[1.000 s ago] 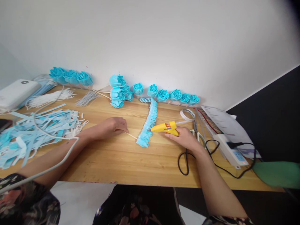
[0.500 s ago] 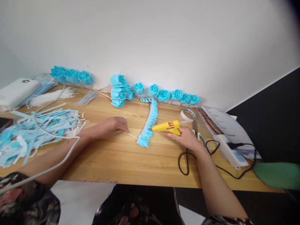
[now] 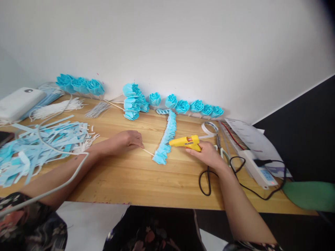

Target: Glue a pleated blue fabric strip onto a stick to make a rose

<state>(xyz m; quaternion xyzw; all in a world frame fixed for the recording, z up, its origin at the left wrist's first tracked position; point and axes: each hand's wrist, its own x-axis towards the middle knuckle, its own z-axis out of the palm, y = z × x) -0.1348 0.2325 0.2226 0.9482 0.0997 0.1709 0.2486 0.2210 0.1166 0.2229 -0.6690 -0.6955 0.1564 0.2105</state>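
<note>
Presently, the hands are apart, each closed on its own item. The left hand (image 3: 131, 140) pinches a thin stick (image 3: 148, 151) near 1 end; the other end meets the lower end of a ruffled blue strip (image 3: 162, 153). The strip lies lengthwise on the table (image 3: 120, 184), between the 2 hands, curving toward the wall (image 3: 167, 45). The right hand (image 3: 206, 152) grips a yellow glue gun (image 3: 184, 141), nozzle pointing left at the strip's right edge; whether the tip touches cannot be told. Scissors (image 3: 218, 141) and a tape roll (image 3: 204, 130) lie near the right hand, with a power strip (image 3: 258, 169) farther right. Blue scraps (image 3: 49, 139) are heaped at left, beyond the left forearm. Along the wall, 6 single blue flowers (image 3: 196, 105) stand right of a cluster (image 3: 131, 103); 3 others (image 3: 80, 84) stand left.
</note>
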